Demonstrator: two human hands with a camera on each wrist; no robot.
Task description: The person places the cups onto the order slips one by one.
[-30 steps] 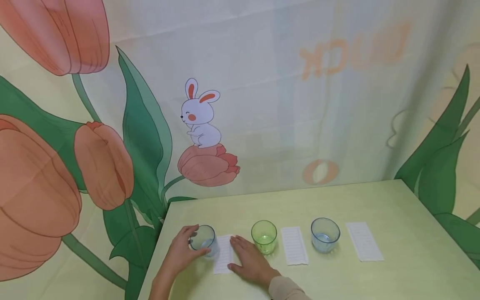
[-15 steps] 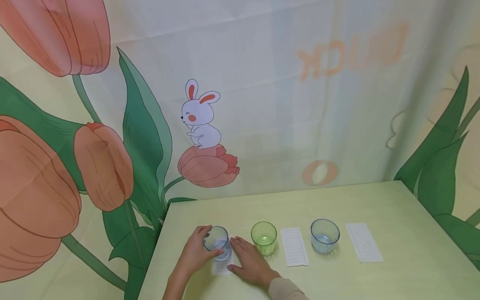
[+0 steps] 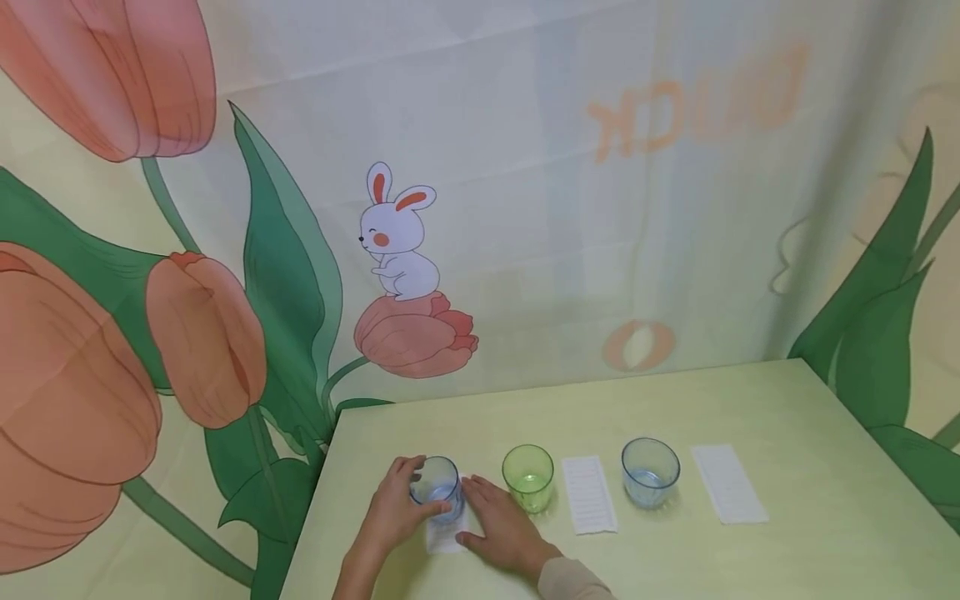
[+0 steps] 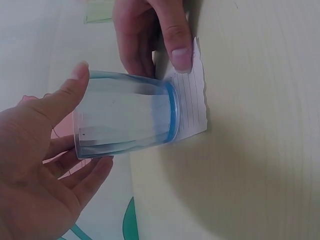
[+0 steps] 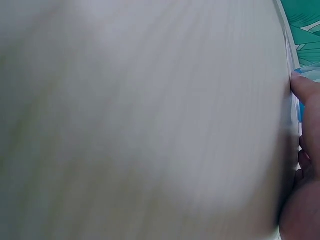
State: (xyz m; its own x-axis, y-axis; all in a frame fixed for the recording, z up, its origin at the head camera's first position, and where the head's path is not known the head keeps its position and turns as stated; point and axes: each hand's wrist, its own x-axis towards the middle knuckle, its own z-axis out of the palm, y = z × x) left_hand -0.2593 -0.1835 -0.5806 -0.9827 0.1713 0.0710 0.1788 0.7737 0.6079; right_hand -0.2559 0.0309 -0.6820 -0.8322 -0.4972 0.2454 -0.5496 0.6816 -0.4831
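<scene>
My left hand (image 3: 390, 508) grips a clear blue-tinted glass cup (image 3: 435, 481), thumb on the near side and fingers on the far side. In the left wrist view the upright cup (image 4: 125, 117) has its base over a strip of lined white paper (image 4: 194, 102) and seems to stand on it. The paper's near end (image 3: 446, 542) shows below the cup in the head view. Flat on the table, my right hand (image 3: 502, 527) rests at the paper's right edge, fingertips close beside the cup. In the right wrist view only part of that hand (image 5: 311, 130) appears, at the right edge.
Right of my right hand stands a green glass cup (image 3: 528, 479). Beyond it lie a second lined paper strip (image 3: 589, 495), another blue glass cup (image 3: 650, 473) and a third strip (image 3: 729, 485). A printed curtain (image 3: 525, 250) hangs behind the pale table (image 3: 675, 558).
My left hand has carried the blue cup rightward from the paper's left edge onto the strip, up beside my right hand. The right hand has stayed in place.
</scene>
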